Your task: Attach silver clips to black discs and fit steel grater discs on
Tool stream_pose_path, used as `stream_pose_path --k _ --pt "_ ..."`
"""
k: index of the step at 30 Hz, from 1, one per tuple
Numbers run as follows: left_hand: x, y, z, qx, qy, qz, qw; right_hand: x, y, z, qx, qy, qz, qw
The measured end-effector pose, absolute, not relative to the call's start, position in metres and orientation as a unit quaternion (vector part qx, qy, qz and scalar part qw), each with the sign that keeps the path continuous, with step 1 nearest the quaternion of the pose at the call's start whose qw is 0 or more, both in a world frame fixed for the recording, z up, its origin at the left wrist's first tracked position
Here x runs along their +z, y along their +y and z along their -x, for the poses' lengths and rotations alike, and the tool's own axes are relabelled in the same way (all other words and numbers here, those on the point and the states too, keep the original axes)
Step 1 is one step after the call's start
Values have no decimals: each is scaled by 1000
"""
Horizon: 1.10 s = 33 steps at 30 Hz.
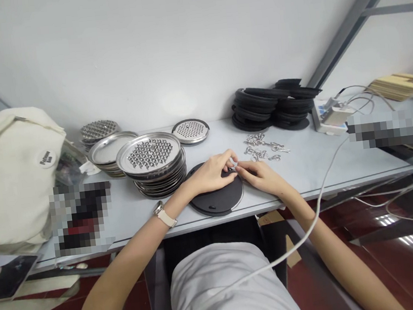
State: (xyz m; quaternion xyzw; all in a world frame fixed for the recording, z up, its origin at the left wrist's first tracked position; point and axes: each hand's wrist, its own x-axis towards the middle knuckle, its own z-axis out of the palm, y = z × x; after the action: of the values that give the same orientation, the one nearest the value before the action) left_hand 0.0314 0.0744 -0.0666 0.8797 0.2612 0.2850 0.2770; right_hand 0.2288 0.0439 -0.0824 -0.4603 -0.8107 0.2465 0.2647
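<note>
A round black disc (221,198) lies flat at the table's front edge, with a small dark hole near its front. My left hand (212,174) rests over the disc, thumb and fingers curled together at its upper right rim. From the right, my right hand (263,177) meets it there, its thumb and forefinger pinched. Something small and shiny shows between the fingertips, too small to name. Just beyond my right hand lies a loose pile of small metal wire clips (259,144). A stack of round metal grater plates (152,156) stands left of the disc.
Behind are a perforated metal plate (191,131) and stacks of black rings (257,109). More metal plates (111,148) and a cream bag (15,177) stand left. A power strip (331,118) sits right; a white cable (319,207) hangs across my right forearm.
</note>
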Motion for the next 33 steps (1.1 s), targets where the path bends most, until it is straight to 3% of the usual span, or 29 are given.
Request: stream_pose_path --k 13,24,33 --pt "-64 73 -32 278 256 -882 281 -83 43 -231 227 -794 479 296" --pt "-62 71 -31 272 277 -893 227 -84 45 -227 245 -811 464 260" --pt "-65 73 -32 276 267 -886 260 -85 45 -229 256 -809 463 256"
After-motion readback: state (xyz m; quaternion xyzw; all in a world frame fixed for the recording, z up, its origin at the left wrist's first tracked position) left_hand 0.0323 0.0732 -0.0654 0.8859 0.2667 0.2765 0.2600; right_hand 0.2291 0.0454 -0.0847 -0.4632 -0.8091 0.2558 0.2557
